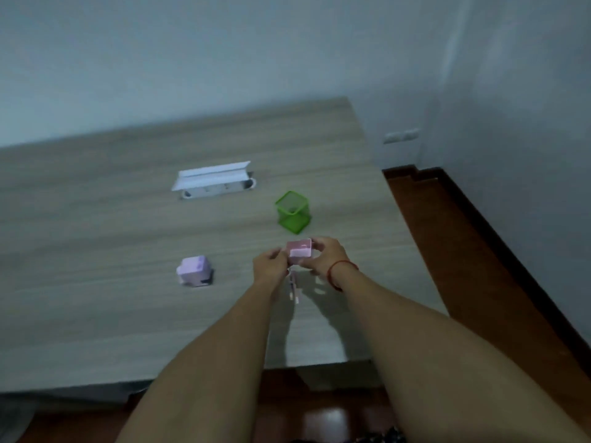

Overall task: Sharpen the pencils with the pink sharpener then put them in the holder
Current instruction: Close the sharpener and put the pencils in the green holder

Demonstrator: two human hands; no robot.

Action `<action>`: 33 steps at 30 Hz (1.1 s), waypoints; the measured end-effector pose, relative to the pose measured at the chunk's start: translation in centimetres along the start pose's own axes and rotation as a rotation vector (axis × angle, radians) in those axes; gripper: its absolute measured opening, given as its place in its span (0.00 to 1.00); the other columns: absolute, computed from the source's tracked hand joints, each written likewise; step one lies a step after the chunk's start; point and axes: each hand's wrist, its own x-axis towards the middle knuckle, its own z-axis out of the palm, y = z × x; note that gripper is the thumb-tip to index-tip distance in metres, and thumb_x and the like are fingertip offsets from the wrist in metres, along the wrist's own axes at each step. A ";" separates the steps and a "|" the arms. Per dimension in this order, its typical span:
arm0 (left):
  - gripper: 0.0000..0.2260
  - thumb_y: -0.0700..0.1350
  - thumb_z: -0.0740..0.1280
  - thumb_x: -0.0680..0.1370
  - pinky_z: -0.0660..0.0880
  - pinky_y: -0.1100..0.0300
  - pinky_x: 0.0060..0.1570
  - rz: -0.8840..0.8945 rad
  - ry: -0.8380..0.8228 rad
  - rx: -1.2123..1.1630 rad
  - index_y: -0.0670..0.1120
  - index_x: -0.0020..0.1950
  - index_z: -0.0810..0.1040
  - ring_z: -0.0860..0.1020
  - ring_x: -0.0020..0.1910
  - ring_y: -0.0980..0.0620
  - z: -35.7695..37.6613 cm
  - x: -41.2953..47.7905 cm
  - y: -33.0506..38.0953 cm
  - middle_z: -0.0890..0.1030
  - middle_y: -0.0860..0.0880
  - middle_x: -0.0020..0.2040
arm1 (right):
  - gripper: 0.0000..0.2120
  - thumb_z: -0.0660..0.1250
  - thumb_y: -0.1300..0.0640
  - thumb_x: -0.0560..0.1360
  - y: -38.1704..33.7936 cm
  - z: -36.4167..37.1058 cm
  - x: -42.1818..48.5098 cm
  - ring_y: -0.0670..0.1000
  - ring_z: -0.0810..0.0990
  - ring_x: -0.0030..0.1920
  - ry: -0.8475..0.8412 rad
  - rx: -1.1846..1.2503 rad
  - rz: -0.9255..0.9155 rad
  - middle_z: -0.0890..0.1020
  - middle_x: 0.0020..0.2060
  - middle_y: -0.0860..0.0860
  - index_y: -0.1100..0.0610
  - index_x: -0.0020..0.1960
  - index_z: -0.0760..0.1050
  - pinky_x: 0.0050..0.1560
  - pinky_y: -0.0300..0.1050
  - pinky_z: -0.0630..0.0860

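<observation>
A pink sharpener [299, 254] is held up over the wooden table [128, 238], gripped from the right by my right hand [327, 254]. My left hand [270, 263] curls against its left side and holds pinkish pencils [293, 287] that hang blurred below the sharpener. How the pencils meet the sharpener is hidden by my fingers. The green mesh holder [292, 212] stands just beyond my hands and looks empty.
A lilac box-shaped sharpener [194, 270] sits to the left of my hands. A white open box [212, 181] lies farther back. The table's right edge drops to a dark red floor [479, 266]. Its front edge is near my forearms.
</observation>
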 end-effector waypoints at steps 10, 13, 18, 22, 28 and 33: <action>0.13 0.45 0.67 0.74 0.77 0.48 0.59 -0.079 0.226 -0.038 0.43 0.55 0.83 0.82 0.50 0.45 -14.0 3.4 -4.5 0.84 0.41 0.52 | 0.19 0.66 0.60 0.75 -1.6 14.3 1.3 0.51 0.76 0.33 -0.167 0.054 0.046 0.79 0.45 0.55 0.59 0.66 0.74 0.33 0.45 0.77; 0.13 0.47 0.68 0.74 0.77 0.54 0.53 -0.100 0.283 -0.068 0.41 0.55 0.83 0.81 0.46 0.46 -15.2 4.3 -4.9 0.84 0.40 0.49 | 0.19 0.65 0.64 0.74 -1.8 16.5 2.5 0.48 0.73 0.27 -0.150 0.096 0.080 0.78 0.43 0.58 0.62 0.65 0.75 0.25 0.37 0.72; 0.15 0.46 0.65 0.74 0.78 0.50 0.50 -0.105 0.467 0.109 0.35 0.47 0.83 0.82 0.48 0.38 -16.4 3.9 -4.3 0.83 0.34 0.46 | 0.20 0.65 0.67 0.73 -1.0 18.0 3.5 0.50 0.78 0.31 -0.130 0.142 0.203 0.81 0.48 0.59 0.59 0.65 0.74 0.26 0.38 0.79; 0.15 0.47 0.65 0.76 0.75 0.54 0.49 -0.039 0.660 0.291 0.36 0.50 0.81 0.80 0.51 0.39 -17.7 3.6 -3.3 0.82 0.35 0.50 | 0.20 0.63 0.68 0.73 -0.7 19.0 4.5 0.52 0.77 0.28 -0.118 0.129 0.266 0.81 0.45 0.60 0.58 0.64 0.76 0.21 0.36 0.74; 0.29 0.57 0.68 0.73 0.70 0.49 0.60 0.069 0.590 0.534 0.43 0.68 0.68 0.70 0.64 0.41 -18.2 6.7 -3.3 0.70 0.41 0.65 | 0.19 0.63 0.66 0.73 -0.6 20.9 6.4 0.55 0.79 0.33 -0.027 0.099 0.246 0.81 0.44 0.57 0.59 0.62 0.77 0.28 0.42 0.79; 0.28 0.61 0.68 0.68 0.76 0.47 0.55 0.077 0.435 0.643 0.47 0.62 0.72 0.75 0.57 0.42 -18.7 9.3 -3.7 0.76 0.44 0.60 | 0.18 0.65 0.63 0.70 0.7 22.4 7.9 0.56 0.84 0.44 0.056 0.099 0.273 0.84 0.51 0.57 0.57 0.59 0.80 0.47 0.54 0.83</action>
